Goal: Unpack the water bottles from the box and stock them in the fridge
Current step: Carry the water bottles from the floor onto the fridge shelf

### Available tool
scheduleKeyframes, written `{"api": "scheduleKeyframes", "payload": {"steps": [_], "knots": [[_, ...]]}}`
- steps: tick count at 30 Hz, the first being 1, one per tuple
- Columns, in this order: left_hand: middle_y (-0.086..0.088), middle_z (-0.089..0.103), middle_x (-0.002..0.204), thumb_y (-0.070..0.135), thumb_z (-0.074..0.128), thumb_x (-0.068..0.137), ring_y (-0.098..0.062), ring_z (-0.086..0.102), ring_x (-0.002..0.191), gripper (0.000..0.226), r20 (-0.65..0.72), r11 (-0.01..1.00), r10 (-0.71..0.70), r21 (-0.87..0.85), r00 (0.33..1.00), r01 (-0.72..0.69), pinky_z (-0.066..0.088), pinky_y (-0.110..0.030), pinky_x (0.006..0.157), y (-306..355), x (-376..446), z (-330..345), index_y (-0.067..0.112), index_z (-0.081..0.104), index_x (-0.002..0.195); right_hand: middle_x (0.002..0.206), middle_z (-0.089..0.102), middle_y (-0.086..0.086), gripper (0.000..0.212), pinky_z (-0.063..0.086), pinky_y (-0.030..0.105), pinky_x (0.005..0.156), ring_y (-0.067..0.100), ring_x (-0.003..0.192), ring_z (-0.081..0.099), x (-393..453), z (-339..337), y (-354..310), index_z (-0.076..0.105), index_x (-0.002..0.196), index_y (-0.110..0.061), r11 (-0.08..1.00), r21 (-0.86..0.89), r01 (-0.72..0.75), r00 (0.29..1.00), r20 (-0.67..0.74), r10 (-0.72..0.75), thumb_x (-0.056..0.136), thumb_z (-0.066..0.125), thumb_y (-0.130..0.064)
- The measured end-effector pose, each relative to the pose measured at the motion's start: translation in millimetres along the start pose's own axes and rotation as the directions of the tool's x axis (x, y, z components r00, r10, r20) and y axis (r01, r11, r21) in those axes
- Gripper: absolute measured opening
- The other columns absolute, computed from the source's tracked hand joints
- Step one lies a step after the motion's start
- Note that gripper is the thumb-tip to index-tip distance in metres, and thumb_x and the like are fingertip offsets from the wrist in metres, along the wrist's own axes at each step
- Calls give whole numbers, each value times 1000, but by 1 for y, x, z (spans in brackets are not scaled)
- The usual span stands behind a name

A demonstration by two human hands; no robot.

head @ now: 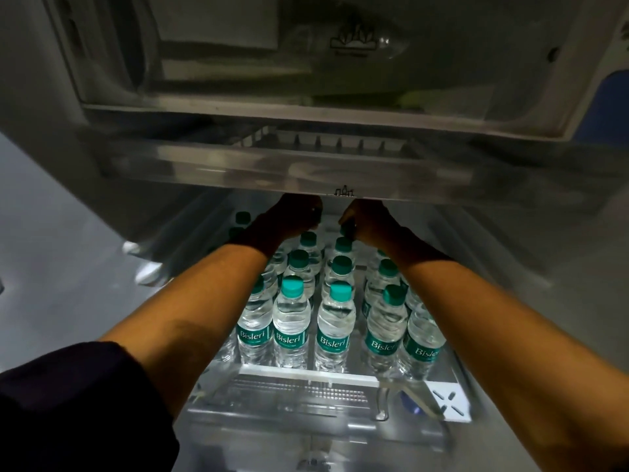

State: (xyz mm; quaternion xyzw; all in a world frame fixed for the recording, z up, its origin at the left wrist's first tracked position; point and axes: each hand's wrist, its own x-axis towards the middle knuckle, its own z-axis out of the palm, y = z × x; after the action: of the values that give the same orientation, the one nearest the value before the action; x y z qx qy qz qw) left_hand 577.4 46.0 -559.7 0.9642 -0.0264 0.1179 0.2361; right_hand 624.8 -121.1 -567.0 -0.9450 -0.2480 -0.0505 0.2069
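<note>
Several small clear water bottles with teal caps and teal Bisleri labels stand upright in rows on a glass fridge shelf. Both my arms reach deep over the rows to the back. My left hand has its fingers curled round the dark cap of a back-row bottle. My right hand grips the cap of another back-row bottle. Both hands are in shadow under the shelf above, and the bodies of the held bottles are mostly hidden. The box is not in view.
A clear drawer front hangs just above my hands, with the freezer compartment over it. A lower drawer lid lies below the shelf. The fridge's side walls close in on the left and right.
</note>
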Motion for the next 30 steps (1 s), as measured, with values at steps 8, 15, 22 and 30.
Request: {"api": "scheduleKeyframes", "payload": {"steps": [8, 15, 22, 30], "knots": [[-18, 68, 111, 10, 60, 94, -28, 67, 101, 23, 30, 991, -93, -94, 995, 95, 54, -43, 92, 5, 8, 13, 4, 64, 116, 124, 61, 16, 28, 36, 17, 78, 28, 115, 57, 7, 7, 7, 63, 121, -3, 998, 56, -27, 1000, 11, 26, 95, 52, -5], [-18, 57, 131, 15, 56, 98, -30, 58, 116, 36, 57, 994, -113, 15, 992, 112, 49, -42, 99, 13, 10, 17, 6, 54, 132, 121, 63, 16, 21, 46, 40, 101, 31, 111, 60, 11, 13, -4, 67, 113, -4, 990, 30, -139, 988, -67, 141, 95, 59, -11], [-16, 50, 140, 27, 55, 98, -30, 52, 123, 43, -85, 997, -37, 69, 996, 43, 43, -35, 103, 8, -22, 9, 10, 50, 138, 128, 59, 16, 28, 44, 37, 102, 31, 118, 56, -7, 17, -2, 63, 123, -9, 995, 36, -94, 993, -62, 96, 98, 52, -11], [-12, 33, 156, 31, 48, 100, -30, 31, 142, 55, -200, 985, 103, 155, 974, -72, 24, -35, 116, 18, -67, -10, 15, 32, 150, 137, 48, 21, 43, 38, 38, 99, 37, 123, 47, -48, -5, -14, 43, 140, -7, 1000, 5, 18, 972, -236, -16, 98, 35, -3]]}}
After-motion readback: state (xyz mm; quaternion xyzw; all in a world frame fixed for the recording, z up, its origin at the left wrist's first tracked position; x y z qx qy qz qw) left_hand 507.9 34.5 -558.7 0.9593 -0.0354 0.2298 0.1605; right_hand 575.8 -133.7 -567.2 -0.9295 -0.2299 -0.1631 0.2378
